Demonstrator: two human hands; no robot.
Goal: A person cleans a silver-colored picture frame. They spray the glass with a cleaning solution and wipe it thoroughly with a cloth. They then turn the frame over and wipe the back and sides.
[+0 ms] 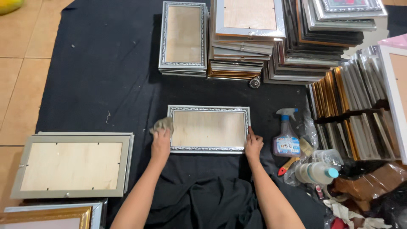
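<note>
Head view looks straight down on a black cloth spread over a tiled floor. At its middle lies a silver ornate picture frame, flat, with a pale wooden panel showing inside its border. The person's left hand sits at the frame's left edge, fingers closed down on a small grey-brown rag that touches the frame's upper left corner. The right hand presses against the frame's right edge, fingers curled along the border and steadying it. Just right of that hand stands a spray bottle with a white trigger, and beside it a brush with a red handle and a lying plastic bottle with a teal cap. Behind the frame, stacks of more frames rise along the cloth's far edge. To the left lies a larger grey frame, well apart from the hands.
</note>
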